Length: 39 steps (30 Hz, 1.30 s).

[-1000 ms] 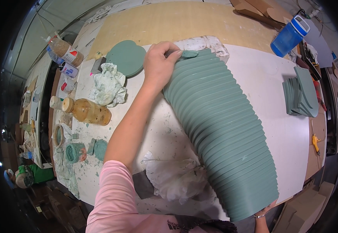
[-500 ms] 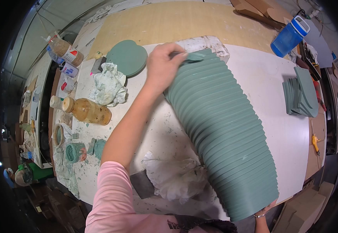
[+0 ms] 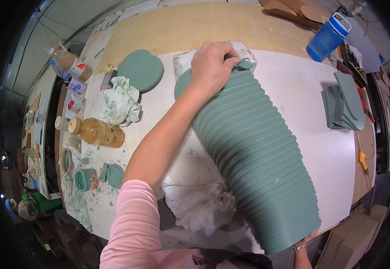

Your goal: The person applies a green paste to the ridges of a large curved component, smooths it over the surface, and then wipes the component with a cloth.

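Note:
A long, ridged green piece, like many thin layers fanned in steps, slants from the table's far middle toward me at the lower right. My left hand reaches over its far end, thumb and fingers pinched on a small limp green scrap at the top edge. I cannot make out what the scrap is. Against the near right corner of the ridged piece is my right hand, with a bracelet at its wrist; its fingers are mostly hidden. The far end lies by a white, stained block.
Left of my arm are a flat green rounded plate, a crumpled cloth, an amber bottle and a jar of green paste. White plastic lies beneath my forearm. A blue bottle and curved green pieces stand right.
My left hand has moved right along the far edge of the ridged piece, still pinching the green scrap. The far left rounded end now shows. The right hand stays at the near corner.

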Available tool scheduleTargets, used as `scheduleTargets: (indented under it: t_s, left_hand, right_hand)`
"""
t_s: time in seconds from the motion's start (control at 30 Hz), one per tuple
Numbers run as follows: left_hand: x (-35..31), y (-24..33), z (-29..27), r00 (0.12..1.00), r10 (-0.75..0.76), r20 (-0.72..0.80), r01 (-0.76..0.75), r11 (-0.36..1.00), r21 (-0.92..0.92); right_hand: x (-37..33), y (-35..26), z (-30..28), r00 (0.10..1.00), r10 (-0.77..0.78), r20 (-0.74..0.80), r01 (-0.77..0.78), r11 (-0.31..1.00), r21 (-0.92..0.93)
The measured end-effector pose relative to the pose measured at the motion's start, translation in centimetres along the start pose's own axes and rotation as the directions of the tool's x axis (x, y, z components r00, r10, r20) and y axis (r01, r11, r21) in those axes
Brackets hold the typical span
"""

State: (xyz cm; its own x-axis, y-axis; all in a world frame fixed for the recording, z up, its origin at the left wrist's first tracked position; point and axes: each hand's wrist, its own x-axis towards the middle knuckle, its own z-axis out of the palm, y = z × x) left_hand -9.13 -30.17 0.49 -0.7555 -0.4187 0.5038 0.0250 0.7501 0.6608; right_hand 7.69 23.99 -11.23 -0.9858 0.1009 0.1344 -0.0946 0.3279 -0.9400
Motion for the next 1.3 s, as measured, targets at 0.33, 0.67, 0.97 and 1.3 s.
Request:
scheduleTargets:
  t_s: [0.33,0.67,0.97,1.3]
  left_hand:
    - [-0.8,-0.6,-1.4,0.997,-0.027,0.075,0.031,0.998,-0.049]
    - [-0.8,-0.6,-1.0,0.999,0.004,0.042,-0.003,0.999,-0.034]
    - [-2.2,-4.3,-7.1,0.949,-0.272,-0.159,0.2,0.909,-0.366]
    - [-7.2,-7.1,-9.7,0.889,-0.45,-0.088,0.377,0.826,-0.42]
  right_hand:
    - [0.0,-0.2,0.2,0.999,0.043,-0.002,-0.043,0.993,0.111]
    - [-0.1,-0.5,0.4,0.984,0.175,-0.038,-0.157,0.945,0.286]
    - [0.0,0.9,-0.7,0.997,-0.031,0.07,0.027,0.997,0.066]
    - [0.0,2.6,-2.0,0.973,-0.212,0.092,0.224,0.965,-0.139]
